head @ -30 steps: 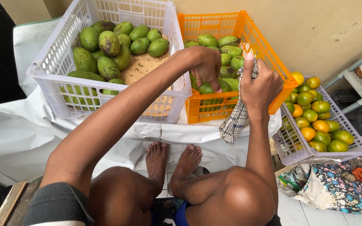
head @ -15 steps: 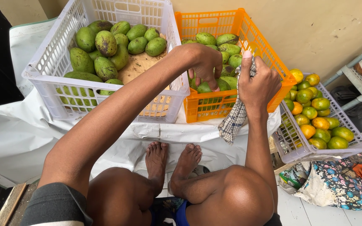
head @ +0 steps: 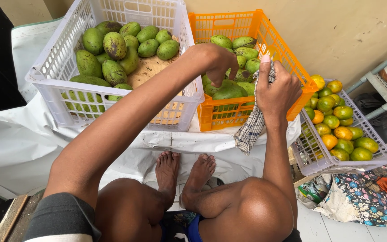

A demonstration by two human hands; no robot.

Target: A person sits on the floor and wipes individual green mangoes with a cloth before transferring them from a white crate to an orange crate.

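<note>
Both hands (head: 247, 76) raised, fingers curled

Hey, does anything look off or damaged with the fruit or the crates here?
A few mangoes in the white crate carry dark blotches, most plainly one near the top. The crates sit level and nothing has spilled. The left hand reaches into the orange crate; the right hand holds a checked cloth.
</note>
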